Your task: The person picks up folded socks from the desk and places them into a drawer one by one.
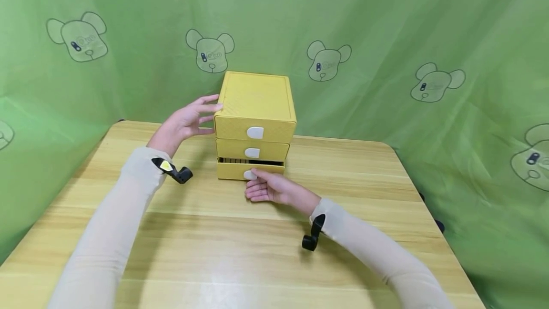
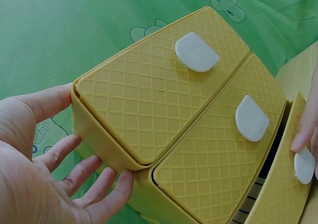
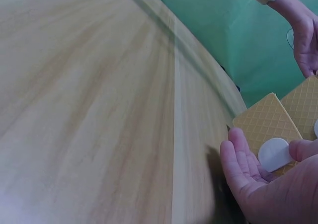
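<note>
A yellow three-drawer storage box [image 1: 257,97] with waffle-textured fronts and white tab handles stands on the table. Its bottom drawer [image 1: 231,170] is pulled out a little, showing a dark gap behind its front. My left hand [image 1: 186,120] touches the box's left side, fingers spread, with the thumb at the top front corner in the left wrist view. At the bottom drawer my right hand [image 1: 274,188], palm turned up, holds the white tab handle [image 3: 274,154], thumb against its edge and fingers below. The middle drawer [image 2: 213,144] and top drawer [image 2: 144,85] are closed.
The wooden table [image 1: 206,261] extends around the box. Behind it and at both sides hangs a green curtain [image 1: 274,18] with bear-head drawings. Black camera mounts sit on the left wrist [image 1: 171,169] and right wrist [image 1: 315,232].
</note>
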### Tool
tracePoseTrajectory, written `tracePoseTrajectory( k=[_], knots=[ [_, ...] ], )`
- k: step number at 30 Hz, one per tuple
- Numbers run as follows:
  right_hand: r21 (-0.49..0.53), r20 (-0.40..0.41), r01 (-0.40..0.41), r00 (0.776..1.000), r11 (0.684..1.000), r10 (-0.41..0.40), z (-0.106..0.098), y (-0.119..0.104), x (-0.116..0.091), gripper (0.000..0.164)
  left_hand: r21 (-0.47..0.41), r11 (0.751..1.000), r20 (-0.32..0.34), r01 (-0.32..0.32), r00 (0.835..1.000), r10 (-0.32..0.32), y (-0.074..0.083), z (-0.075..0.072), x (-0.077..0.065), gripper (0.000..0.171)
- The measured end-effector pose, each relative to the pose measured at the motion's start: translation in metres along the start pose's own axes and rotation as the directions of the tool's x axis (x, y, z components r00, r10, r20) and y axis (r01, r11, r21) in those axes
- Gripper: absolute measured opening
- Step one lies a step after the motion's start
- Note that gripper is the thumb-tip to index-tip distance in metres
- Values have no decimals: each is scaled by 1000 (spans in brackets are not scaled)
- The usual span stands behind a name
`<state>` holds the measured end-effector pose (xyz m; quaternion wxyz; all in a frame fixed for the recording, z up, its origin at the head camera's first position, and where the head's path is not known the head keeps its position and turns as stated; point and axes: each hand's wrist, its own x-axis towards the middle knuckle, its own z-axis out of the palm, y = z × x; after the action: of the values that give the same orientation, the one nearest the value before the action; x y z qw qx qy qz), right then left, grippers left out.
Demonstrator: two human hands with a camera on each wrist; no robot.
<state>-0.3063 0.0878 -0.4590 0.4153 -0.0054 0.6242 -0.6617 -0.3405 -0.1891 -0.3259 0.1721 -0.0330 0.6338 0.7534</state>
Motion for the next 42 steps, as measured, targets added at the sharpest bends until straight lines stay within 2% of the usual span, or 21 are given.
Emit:
tracePoseTrajectory(
  k=[8, 20, 27, 39, 42],
  knots=[
    [24, -3, -11, 1000, 1000, 11, 1, -2, 8, 52, -8, 1000, -16, 11, 1000, -11, 0, -3, -1, 72],
    [36, -34, 11, 999, 999, -10, -2, -6, 21, 57, -8, 1000, -14, 7, 1000, -7, 1, -4, 0, 70],
    [28, -43, 27, 999, 999, -26, -1, -6, 27, 51, -11, 1000, -9, 13, 1000, -13, 1, -8, 0, 73],
    [10, -41, 28, 999, 1000, -28, -5, -10, 27, 50, -10, 1000, -3, 5, 1000, -5, 1, -7, 6, 72],
    [-25, -55, 16, 998, 1000, -17, -4, -11, 25, 53, -1, 1000, -14, -5, 1000, 5, -1, -6, 5, 72]
  ],
)
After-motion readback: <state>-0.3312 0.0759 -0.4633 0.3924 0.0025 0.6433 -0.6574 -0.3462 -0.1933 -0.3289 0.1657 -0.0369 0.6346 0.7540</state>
